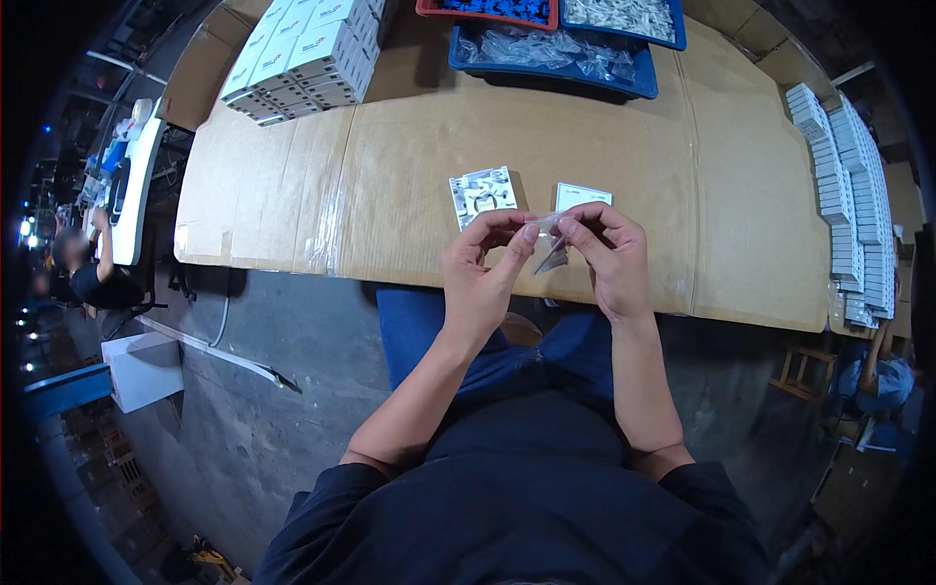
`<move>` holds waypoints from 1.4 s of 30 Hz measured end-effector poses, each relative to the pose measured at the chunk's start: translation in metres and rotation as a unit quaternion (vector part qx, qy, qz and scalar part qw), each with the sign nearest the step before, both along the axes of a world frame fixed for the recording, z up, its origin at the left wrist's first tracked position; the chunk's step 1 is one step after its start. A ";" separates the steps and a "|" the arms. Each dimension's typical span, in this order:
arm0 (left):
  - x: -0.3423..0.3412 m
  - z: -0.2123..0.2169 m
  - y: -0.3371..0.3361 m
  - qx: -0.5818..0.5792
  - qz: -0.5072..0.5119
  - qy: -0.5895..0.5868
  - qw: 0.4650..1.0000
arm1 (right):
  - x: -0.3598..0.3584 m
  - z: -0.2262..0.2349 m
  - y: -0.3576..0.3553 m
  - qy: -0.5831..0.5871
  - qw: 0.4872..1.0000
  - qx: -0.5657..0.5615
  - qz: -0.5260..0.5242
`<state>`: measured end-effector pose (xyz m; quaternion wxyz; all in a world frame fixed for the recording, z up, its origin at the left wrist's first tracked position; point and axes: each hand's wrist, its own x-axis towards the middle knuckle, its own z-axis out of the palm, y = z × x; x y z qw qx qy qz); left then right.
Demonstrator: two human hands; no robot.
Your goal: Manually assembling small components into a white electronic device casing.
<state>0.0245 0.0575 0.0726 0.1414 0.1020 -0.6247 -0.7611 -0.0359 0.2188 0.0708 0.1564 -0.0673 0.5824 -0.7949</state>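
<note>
My left hand [480, 268] and my right hand [606, 255] meet over the near edge of a cardboard-covered table [409, 185]. Together they pinch a small clear plastic bag [548, 239] by its top; something small and dark hangs inside it. Just beyond the hands, a white plastic plate part [483, 193] lies flat on the cardboard. Next to that part, at its right, rests a small white card [583, 194].
Stacked white boxes [307, 58] stand at the back left. A blue tray [556, 54] of clear bags, a red tray [487, 10] and another blue tray [629, 18] sit at the back. White boxes [848, 195] line the right edge. Another person [93, 268] sits far left.
</note>
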 end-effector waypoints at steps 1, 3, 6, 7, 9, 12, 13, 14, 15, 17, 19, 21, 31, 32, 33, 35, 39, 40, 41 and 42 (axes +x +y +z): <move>0.000 0.000 0.000 0.007 -0.003 -0.005 1.000 | 0.001 0.000 0.000 0.000 1.000 0.000 0.000; 0.001 0.000 -0.001 0.013 -0.004 -0.011 1.000 | 0.003 -0.002 0.000 0.021 1.000 0.000 -0.013; 0.002 -0.003 -0.002 -0.025 0.002 -0.006 1.000 | 0.007 -0.002 -0.001 0.065 0.998 0.008 -0.019; 0.002 -0.002 -0.002 -0.047 0.005 0.004 0.999 | 0.008 -0.004 -0.002 0.065 0.998 0.007 -0.018; 0.002 -0.002 -0.001 -0.070 0.007 0.013 0.997 | 0.010 -0.007 -0.005 0.076 0.996 -0.022 -0.035; 0.003 -0.001 0.002 -0.027 0.016 -0.002 1.000 | 0.009 -0.007 -0.007 0.066 0.997 -0.021 -0.032; 0.004 0.000 0.002 0.009 0.008 -0.001 1.000 | 0.009 -0.006 -0.007 0.066 0.997 -0.022 -0.032; 0.004 0.000 0.002 0.045 0.001 0.000 0.999 | 0.009 -0.005 -0.007 0.058 0.998 -0.020 -0.033; 0.004 0.001 0.001 0.044 0.001 0.000 0.999 | 0.010 -0.005 -0.007 0.050 0.998 -0.019 -0.033; 0.004 0.002 0.001 0.033 -0.010 -0.014 0.999 | 0.009 -0.008 -0.005 0.053 0.998 -0.017 -0.033; 0.004 0.000 0.001 0.039 -0.011 -0.016 0.999 | 0.009 -0.009 -0.004 0.056 0.998 -0.016 -0.032; 0.004 -0.002 0.001 0.045 -0.011 -0.018 0.999 | 0.010 -0.009 -0.003 0.053 0.998 -0.029 -0.021; 0.005 -0.001 0.001 0.028 -0.047 0.020 0.998 | 0.012 -0.007 -0.008 0.053 0.998 -0.031 -0.003; 0.005 0.001 0.002 0.024 -0.051 0.003 0.998 | 0.012 -0.008 -0.008 0.051 0.998 -0.031 -0.002; 0.005 0.000 0.002 0.025 -0.051 0.003 0.998 | 0.012 -0.008 -0.008 0.049 0.998 -0.032 -0.002; 0.005 0.000 0.003 0.046 -0.040 -0.001 0.998 | 0.012 -0.010 -0.008 0.046 0.998 -0.030 0.002; 0.006 -0.004 -0.002 0.019 -0.061 -0.005 0.998 | 0.012 -0.009 -0.007 0.039 0.999 -0.025 0.012; 0.006 -0.004 -0.003 -0.005 -0.065 0.009 0.998 | 0.012 -0.009 -0.007 0.038 0.999 -0.025 0.011; 0.006 -0.004 -0.003 -0.030 -0.070 0.022 0.997 | 0.012 -0.011 -0.007 0.042 0.999 -0.024 0.018; 0.006 -0.004 -0.002 -0.029 -0.071 0.022 0.997 | 0.012 -0.012 -0.006 0.045 0.998 -0.023 0.024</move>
